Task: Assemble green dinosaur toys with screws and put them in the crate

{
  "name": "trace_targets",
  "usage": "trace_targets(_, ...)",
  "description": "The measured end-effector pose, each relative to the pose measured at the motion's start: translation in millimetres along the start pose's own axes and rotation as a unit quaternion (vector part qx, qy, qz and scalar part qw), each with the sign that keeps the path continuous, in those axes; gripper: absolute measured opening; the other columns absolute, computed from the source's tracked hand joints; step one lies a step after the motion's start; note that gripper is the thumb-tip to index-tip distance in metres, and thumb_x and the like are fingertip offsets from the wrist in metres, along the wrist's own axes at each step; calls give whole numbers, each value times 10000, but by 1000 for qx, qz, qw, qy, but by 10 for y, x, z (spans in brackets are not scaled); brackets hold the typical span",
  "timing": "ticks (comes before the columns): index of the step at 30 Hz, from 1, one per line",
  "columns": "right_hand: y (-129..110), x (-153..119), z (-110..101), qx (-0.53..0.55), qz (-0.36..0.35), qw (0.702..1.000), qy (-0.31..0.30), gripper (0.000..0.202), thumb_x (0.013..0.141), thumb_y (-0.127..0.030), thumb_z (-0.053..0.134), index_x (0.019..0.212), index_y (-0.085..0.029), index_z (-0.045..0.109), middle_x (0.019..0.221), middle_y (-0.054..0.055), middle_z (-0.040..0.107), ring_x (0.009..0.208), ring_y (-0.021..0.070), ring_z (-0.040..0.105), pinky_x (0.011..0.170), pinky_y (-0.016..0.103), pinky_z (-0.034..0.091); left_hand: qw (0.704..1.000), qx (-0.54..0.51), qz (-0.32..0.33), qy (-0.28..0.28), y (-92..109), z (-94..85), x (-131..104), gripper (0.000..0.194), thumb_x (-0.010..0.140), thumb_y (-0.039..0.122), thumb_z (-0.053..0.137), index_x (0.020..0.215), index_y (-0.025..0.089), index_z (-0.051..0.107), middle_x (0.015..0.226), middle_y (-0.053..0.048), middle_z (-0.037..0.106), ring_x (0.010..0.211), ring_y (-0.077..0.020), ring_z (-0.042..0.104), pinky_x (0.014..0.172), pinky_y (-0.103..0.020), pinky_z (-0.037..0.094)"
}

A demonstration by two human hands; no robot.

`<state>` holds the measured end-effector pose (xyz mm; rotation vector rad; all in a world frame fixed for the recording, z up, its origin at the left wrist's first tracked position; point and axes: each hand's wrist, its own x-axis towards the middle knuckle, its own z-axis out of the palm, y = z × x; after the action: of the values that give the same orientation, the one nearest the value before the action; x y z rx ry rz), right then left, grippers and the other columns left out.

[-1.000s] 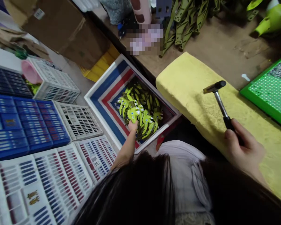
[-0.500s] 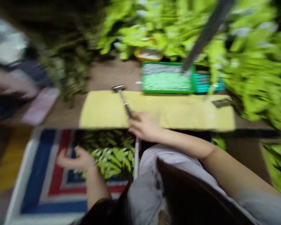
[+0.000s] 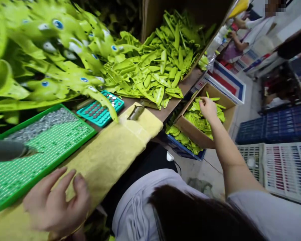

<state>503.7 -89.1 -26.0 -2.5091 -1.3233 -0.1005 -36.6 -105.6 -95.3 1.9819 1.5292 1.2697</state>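
Observation:
My left hand (image 3: 59, 201) hovers at the lower left over the yellow padded cloth (image 3: 110, 157), its fingers apart and nothing in them. Beside it lies a green perforated tray (image 3: 57, 139) with many small metal screws. My right hand (image 3: 208, 108) reaches into a cardboard box (image 3: 194, 132) of lime-green plastic pieces (image 3: 203, 118). Its fingers are curled down and pressed together among the pieces; whatever they hold is hidden. A small metal piece (image 3: 136, 112) rests on the far end of the cloth.
Lime-green molded parts with painted eyes (image 3: 62, 73) heap the bench, with slim green pieces (image 3: 155, 73) beside them. A teal tray (image 3: 102, 108) holds round discs. A dark tool (image 3: 10, 150) hangs over the green tray. White crates (image 3: 287, 170) and a co-worker (image 3: 248, 36) are at right.
The view has swung right. My right hand has left the shiny hammer-shaped tool on the cloth and reached into the box. My left hand has moved from the striped crate to above the cloth.

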Motion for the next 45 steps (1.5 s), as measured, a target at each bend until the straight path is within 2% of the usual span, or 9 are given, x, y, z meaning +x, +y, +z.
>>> trace_targets(7, 704, 91, 346, -36, 21, 998, -53, 217, 856, -275, 623, 987, -117, 694, 1233, 164, 635, 1173, 285, 553, 1019, 542, 441, 997, 20, 75, -15, 473, 309, 422, 707, 642, 217, 644, 1215, 618, 545, 1182, 146, 666, 995, -345, 702, 897, -565, 536)
trace_targets(15, -23, -286, -198, 35, -119, 984, 129, 248, 873, -229, 513, 1010, -192, 715, 1249, 131, 665, 1169, 250, 595, 1027, 512, 469, 976, -167, -60, -127, 744, 752, 657, 177, 689, 414, 691, 832, 500, 750, 788, 10, 740, 765, -311, 704, 761, -514, 561)
trace_targets(17, -464, -552, -274, 89, -318, 930, 162, 253, 853, -164, 548, 1040, -229, 704, 1281, 98, 654, 1233, 234, 574, 1021, 486, 495, 928, -275, -142, -209, 867, 847, 679, 159, 727, 509, 696, 776, 372, 761, 820, -32, 748, 791, -277, 711, 773, -462, 577)
trace_targets(21, -1234, -1022, -280, 157, -701, 695, 16, 212, 864, -154, 593, 1046, -202, 690, 1200, 33, 712, 1268, 170, 566, 1044, 381, 526, 708, -569, -241, -342, 814, 686, 638, 875, 638, 875, 533, 1201, 219, 668, 1125, -156, 700, 1031, -339, 675, 884, -481, 553)
trace_targets(25, -1793, -1041, 2, 204, -808, 543, -102, 260, 953, -231, 447, 1045, -245, 690, 1211, -30, 709, 1216, 107, 595, 1048, 314, 508, 702, -537, -275, -378, 607, 204, 333, 768, 686, 486, 803, 1366, 246, 537, 1169, -116, 694, 1071, -292, 666, 937, -410, 532)
trace_targets(27, -2135, -905, 261, 246, -780, 567, -103, 327, 966, -244, 375, 1086, -253, 679, 1149, 4, 728, 1152, 129, 620, 975, 339, 522, 735, -492, -344, -315, 536, 56, 146, 603, 736, 351, 783, 1298, 234, 599, 1093, -93, 725, 950, -239, 701, 824, -330, 568)
trace_targets(32, -3091, -596, 915, 158, -561, 804, -120, 358, 952, -316, 430, 1181, -175, 667, 1045, 140, 689, 972, 250, 579, 846, 420, 437, 725, -530, -440, -32, 392, 77, 12, 632, 719, 294, 784, 1312, 235, 574, 981, -51, 748, 752, -170, 706, 640, -248, 569)
trace_targets(41, -3258, -736, 899, 161, -529, 827, -104, 245, 925, -333, 493, 945, -203, 699, 1019, 105, 666, 991, 255, 545, 857, 413, 338, 694, -586, -407, 99, 258, 238, 205, 687, 745, 240, 772, 1368, 295, 487, 1019, -18, 744, 806, -171, 723, 788, -330, 606)
trace_targets(45, -3048, -1201, 733, 273, -562, 772, -117, 194, 911, -351, 542, 901, -217, 682, 1006, 74, 669, 1006, 209, 575, 882, 374, 377, 679, -596, -412, 120, 275, 299, 209, 690, 756, 202, 756, 1380, 283, 472, 1009, -24, 749, 764, -158, 719, 782, -330, 610)
